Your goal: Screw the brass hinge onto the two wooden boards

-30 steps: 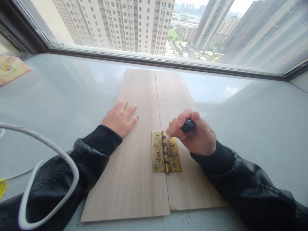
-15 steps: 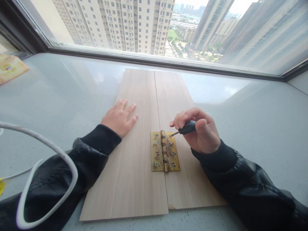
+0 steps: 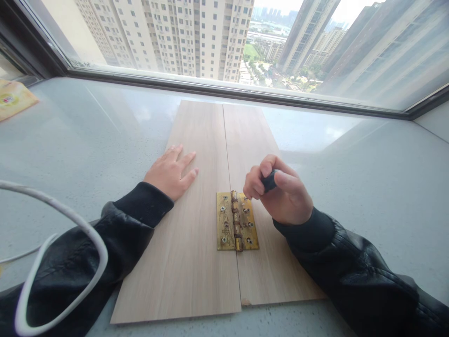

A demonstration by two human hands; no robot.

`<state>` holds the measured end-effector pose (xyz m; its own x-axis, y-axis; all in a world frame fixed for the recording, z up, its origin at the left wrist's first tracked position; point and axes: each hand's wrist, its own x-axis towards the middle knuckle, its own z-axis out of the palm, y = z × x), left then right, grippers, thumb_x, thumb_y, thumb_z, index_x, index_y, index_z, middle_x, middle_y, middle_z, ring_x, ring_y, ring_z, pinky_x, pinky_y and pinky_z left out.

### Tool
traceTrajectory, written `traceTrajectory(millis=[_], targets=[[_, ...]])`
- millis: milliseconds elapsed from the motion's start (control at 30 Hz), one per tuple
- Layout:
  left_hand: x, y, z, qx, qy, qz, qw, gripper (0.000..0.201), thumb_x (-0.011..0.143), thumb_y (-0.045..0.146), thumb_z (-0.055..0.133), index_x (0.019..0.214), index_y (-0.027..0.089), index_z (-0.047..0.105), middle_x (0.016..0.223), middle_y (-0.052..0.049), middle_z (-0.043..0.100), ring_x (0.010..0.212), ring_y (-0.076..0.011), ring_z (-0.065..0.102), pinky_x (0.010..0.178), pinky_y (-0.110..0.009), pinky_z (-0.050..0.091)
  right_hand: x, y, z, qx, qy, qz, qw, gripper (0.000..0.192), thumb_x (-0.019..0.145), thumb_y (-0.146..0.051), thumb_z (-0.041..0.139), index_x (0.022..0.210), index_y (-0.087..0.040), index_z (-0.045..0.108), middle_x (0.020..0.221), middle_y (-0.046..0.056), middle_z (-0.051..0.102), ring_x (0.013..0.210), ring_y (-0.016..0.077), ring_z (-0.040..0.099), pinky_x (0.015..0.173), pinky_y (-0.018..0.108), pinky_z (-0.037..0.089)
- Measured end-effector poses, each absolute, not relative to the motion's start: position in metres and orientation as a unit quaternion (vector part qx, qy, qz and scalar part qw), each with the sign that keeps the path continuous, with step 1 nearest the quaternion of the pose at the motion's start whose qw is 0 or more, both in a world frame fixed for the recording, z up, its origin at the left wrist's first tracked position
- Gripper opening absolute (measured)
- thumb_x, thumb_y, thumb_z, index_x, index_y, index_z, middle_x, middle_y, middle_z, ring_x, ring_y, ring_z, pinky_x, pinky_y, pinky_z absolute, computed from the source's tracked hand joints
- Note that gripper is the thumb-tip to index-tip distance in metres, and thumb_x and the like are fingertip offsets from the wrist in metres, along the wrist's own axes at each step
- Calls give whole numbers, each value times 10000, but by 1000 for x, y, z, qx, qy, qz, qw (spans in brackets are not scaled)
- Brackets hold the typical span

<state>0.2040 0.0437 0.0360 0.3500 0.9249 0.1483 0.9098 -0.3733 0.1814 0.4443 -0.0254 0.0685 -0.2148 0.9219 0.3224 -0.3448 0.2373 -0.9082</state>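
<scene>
A small black screwdriver handle [image 3: 269, 180], smooth and rounded, is pinched between the thumb and curled fingers of the right hand [image 3: 278, 192]; most of the tool is hidden inside the fist, and its tip cannot be made out. The fist is held just above the upper right corner of a tarnished brass butt hinge [image 3: 236, 221], a flat rectangular piece with a ribbed central knuckle and cross-head screws set in both leaves. The hinge is laid across the seam between two long, pale wood-grain laminate boards [image 3: 196, 243], which lie flat, side by side and touching along their length. The left hand [image 3: 170, 172] is pressed flat, fingers spread, on the left board, up and to the left of the hinge and apart from it. Both forearms are covered by black leather-look sleeves with knitted cuffs. The boards are borne by a smooth, glossy grey speckled sill [image 3: 368, 187] beneath a wide window. A white cable [image 3: 75, 220] is looped at the near left, and a yellow packet [image 3: 12, 99] lies at the far left.
</scene>
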Motion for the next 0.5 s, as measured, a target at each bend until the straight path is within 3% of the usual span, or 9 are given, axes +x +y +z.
traceTrajectory(millis=[100,267,500], targets=[[204,44,37,820,561,110,33,575,965,431,389,1444,138,510,1550,-194,375,1470,-348,312,1198,-473,288,444,-26,62,-274,-551,514,598,276,777,-477,744,784,-218,647,797,2,586,718,146,554,683,348,459],[205,44,37,820,561,110,36,573,965,427,400,1452,142,502,1552,-206,368,1470,-350,311,1196,-475,287,444,-23,61,-261,-557,511,601,252,857,-501,675,901,-256,714,688,-5,624,647,149,572,680,363,487],[204,42,40,820,561,107,40,567,968,412,411,1457,136,495,1549,-219,367,1467,-365,310,1197,-472,282,440,-19,71,-247,-519,584,573,411,907,-635,511,833,-244,616,539,-63,399,485,107,361,550,308,401]])
